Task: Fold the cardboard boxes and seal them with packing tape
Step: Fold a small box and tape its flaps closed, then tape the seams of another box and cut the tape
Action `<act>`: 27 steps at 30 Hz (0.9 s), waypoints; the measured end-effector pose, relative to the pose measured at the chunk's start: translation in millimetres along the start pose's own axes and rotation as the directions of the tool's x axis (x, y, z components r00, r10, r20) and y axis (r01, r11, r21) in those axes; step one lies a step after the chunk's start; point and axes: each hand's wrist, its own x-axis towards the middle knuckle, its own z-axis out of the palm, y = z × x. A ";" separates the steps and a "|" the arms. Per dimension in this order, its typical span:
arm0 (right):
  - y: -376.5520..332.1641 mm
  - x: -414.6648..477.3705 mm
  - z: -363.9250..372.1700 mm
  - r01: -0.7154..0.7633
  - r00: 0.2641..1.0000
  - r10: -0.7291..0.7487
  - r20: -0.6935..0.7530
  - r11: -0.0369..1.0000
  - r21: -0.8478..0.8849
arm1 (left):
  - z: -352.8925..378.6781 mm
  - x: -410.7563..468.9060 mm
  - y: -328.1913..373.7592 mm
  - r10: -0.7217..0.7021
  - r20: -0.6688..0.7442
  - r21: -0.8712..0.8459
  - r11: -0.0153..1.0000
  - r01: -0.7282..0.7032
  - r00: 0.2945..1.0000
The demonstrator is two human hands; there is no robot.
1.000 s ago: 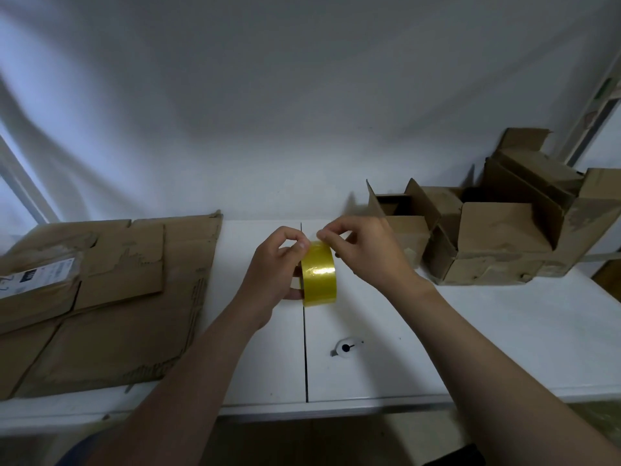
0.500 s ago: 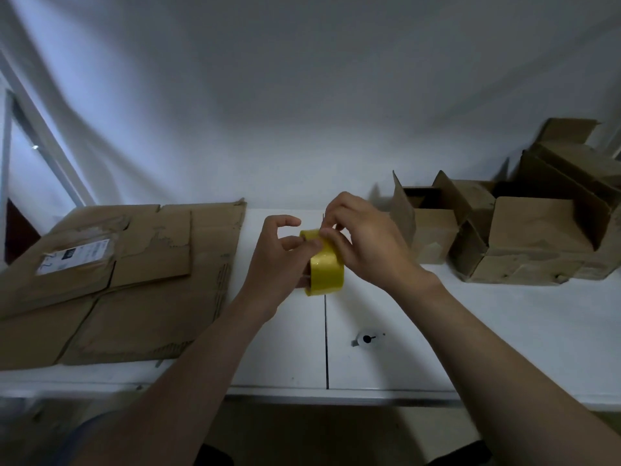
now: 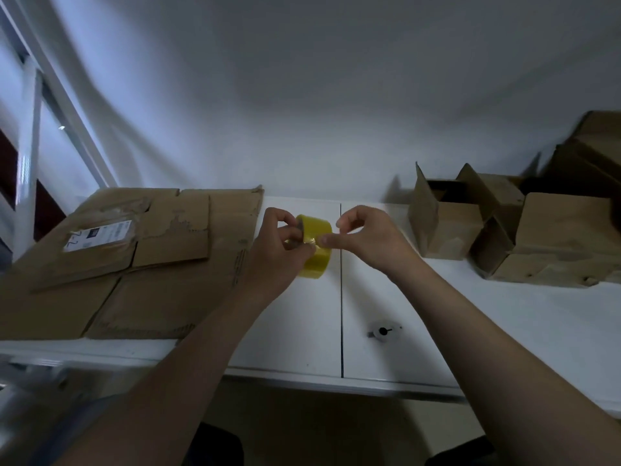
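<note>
— Where is the roll of yellow packing tape?

— Held just above the white counter, near its middle and close to the dark seam that runs front to back; it stands on edge, its glossy outer face turned toward the camera.

— And the left hand?

— Closed round the roll from the left; the fingers curl over its upper rim and the thumb lies against its near face; it has the roll in a full hold.

— The right hand?

— Its fingers are curled inward; one fingertip rests on the roll's outer face, just beside the left thumb; whether it has nipped a loose end of tape I cannot tell; the spot is too small and dim.

— What of the cardboard?

— A large flattened brown cardboard sheet lies on the left part of the counter, with a white printed label toward its far left; its right edge runs beside the left wrist. On the right an open brown cardboard box stands with its flaps up; just beside it, further right, larger brown cardboard boxes crowd together, partly blurred.

— Anything else?

— A small round grey fitting sits in the counter, right of the seam and between the forearms; a white cloth hangs behind.
</note>
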 end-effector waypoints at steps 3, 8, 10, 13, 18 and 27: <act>7.9 4.3 10.3 -0.064 0.990 0.079 0.119 0.990 -0.125 | -3.5 9.6 -14.1 0.017 0.001 0.097 0.995 -0.017 1.000; 32.0 15.0 24.7 0.008 0.986 0.058 0.157 0.920 -0.391 | -8.6 30.8 -46.7 0.071 0.171 0.468 0.872 -0.144 0.983; 42.3 22.9 26.2 -0.008 0.985 0.081 0.151 0.903 -0.429 | -9.2 39.4 -58.1 0.043 0.220 0.631 0.755 -0.176 0.974; 50.9 32.3 28.9 -0.007 0.982 0.105 0.155 0.849 -0.529 | -11.5 47.0 -74.4 -0.012 0.258 0.765 0.613 -0.197 0.966; 50.1 36.0 37.3 0.000 0.971 0.148 0.185 0.781 -0.625 | -15.1 49.7 -90.3 -0.125 0.265 0.680 0.728 -0.093 0.956; 16.1 37.9 68.1 0.084 0.977 0.068 0.202 0.750 -0.656 | -104.6 33.0 -64.0 -0.124 0.267 0.856 0.487 -0.176 0.956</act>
